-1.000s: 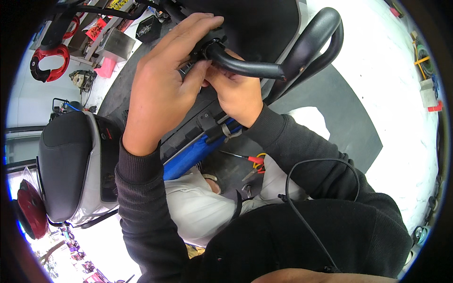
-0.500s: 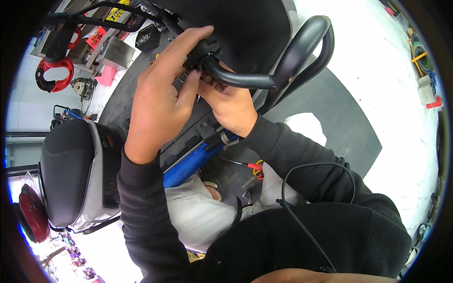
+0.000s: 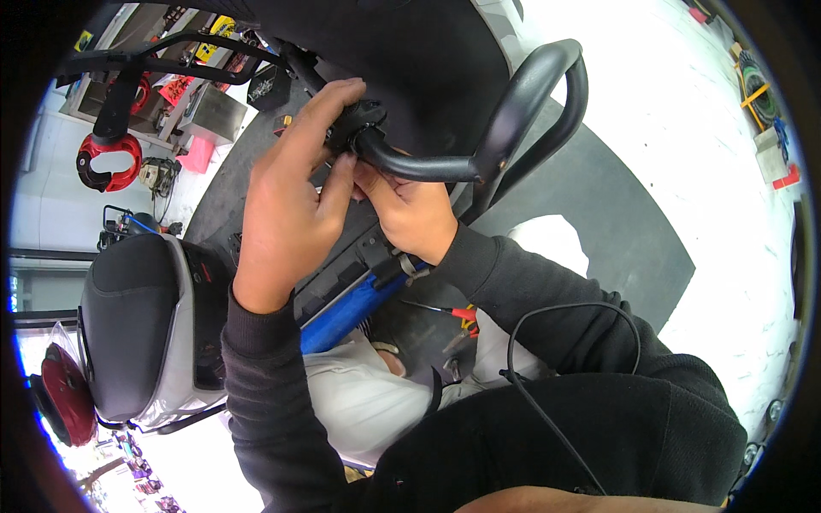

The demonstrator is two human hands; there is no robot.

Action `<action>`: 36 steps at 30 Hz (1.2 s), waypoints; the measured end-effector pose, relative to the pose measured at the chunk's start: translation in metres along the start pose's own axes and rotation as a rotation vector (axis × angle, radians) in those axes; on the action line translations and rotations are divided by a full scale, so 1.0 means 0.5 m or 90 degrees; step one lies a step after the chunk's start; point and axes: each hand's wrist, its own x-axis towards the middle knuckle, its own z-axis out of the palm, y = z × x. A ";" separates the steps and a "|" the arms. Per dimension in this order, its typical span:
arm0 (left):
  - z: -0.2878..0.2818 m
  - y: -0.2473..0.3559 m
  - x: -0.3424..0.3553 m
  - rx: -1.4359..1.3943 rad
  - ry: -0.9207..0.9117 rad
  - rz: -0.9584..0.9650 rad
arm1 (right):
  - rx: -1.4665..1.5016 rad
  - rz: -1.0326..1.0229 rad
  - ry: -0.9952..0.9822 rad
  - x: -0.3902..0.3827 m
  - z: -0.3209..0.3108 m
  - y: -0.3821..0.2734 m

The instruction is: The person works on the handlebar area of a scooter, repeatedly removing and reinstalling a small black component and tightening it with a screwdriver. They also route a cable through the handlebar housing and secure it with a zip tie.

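Observation:
A bent black tubular bar [image 3: 432,167] with a black clamp-like joint [image 3: 368,115] at one end lies between my hands. My left hand [image 3: 286,201] is closed round the joint from the left, its fingers reaching over the far side and its thumb pressed in below. Under the bar, my right hand [image 3: 415,209] is closed too, thumb and fingertips pinched together by the left thumb. Whatever is in that pinch is hidden by the fingers and the bar.
A blue padded tube [image 3: 342,312] runs below my hands. Red-handled pliers [image 3: 453,312] lie on the dark mat [image 3: 599,197] by my knee. On the left stand a black-and-grey scooter seat [image 3: 132,321] and a red ring-shaped part [image 3: 111,162]. A metal box [image 3: 212,115] sits at far left.
The bar, my hands and the surroundings have shifted slightly lower in the picture. Both hands keep nearly the same grip at the joint.

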 end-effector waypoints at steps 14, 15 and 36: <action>0.006 -0.002 -0.004 -0.021 0.026 -0.017 | -0.217 -0.159 0.012 0.015 -0.018 -0.007; 0.004 -0.001 -0.003 -0.020 0.024 -0.015 | -0.222 -0.151 0.013 0.017 -0.018 -0.008; 0.000 0.003 0.017 -0.222 0.131 -0.243 | -0.331 -0.261 0.074 0.007 -0.037 0.033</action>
